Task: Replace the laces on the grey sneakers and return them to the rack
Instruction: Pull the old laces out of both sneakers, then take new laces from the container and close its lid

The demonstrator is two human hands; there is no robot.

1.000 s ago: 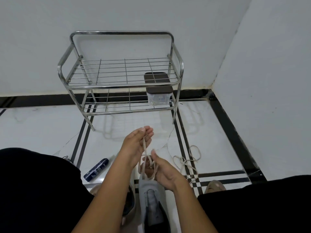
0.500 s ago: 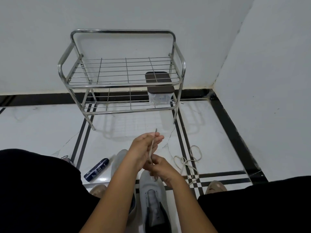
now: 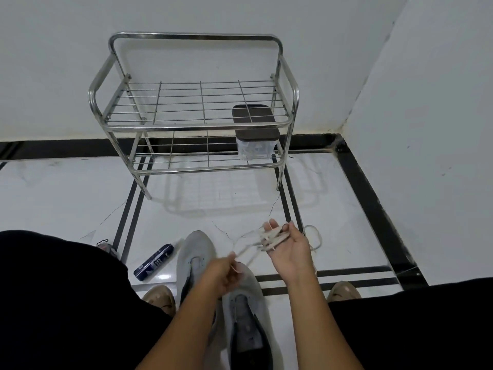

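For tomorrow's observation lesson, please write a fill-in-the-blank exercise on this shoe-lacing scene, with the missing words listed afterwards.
1. The right hand holds a bundle of ____ lace.
2. The clear box with the dark lid stands on the rack's ____ shelf.
3. The two grey sneakers lie on the ____, not on the rack.
4. The left hand pinches one ____ of the lace.

Missing words: pale; lower; floor; strand

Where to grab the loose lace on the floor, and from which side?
Take the loose lace at its open loop, the far end, past the right hand. Come from above and pinch one strand: it lies flat on the tile, with the rest hidden behind that hand, so only the loop offers a clear single strand.
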